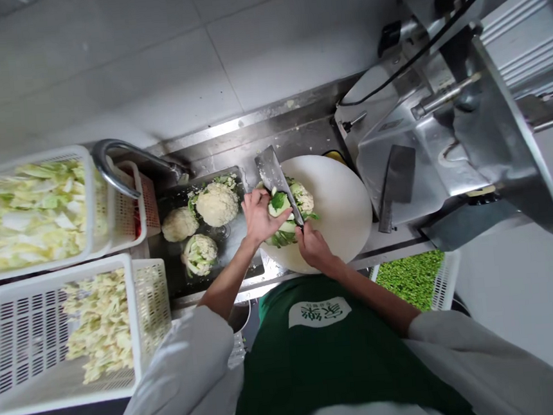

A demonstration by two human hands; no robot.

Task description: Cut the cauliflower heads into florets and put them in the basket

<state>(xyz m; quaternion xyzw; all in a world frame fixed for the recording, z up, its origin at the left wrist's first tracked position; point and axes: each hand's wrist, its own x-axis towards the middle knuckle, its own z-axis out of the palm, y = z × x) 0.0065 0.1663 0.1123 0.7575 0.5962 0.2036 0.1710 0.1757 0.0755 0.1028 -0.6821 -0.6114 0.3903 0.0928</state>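
On the round white cutting board [340, 195] lies a cauliflower [303, 197] with green leaves and pale stem showing. My left hand [260, 216] is closed on its left side, thumb stretched across the stem. In my right hand [315, 246] is the handle of a cleaver [272, 170]. Its broad blade points away from me and rests against the cauliflower, between the leafy stem part and the white florets. Whether the edge has gone into it I cannot tell. Three whole cauliflowers [217, 203] lie in the sink to the left of the board.
A curved faucet [117, 158] reaches over the sink's left. White baskets hold cut cabbage [39, 209] and cauliflower florets [100, 323]. A metal slicing machine [448, 128] stands at the right, with a second cleaver [397, 181] beside it. Chopped green pieces [411, 279] fill a basket below.
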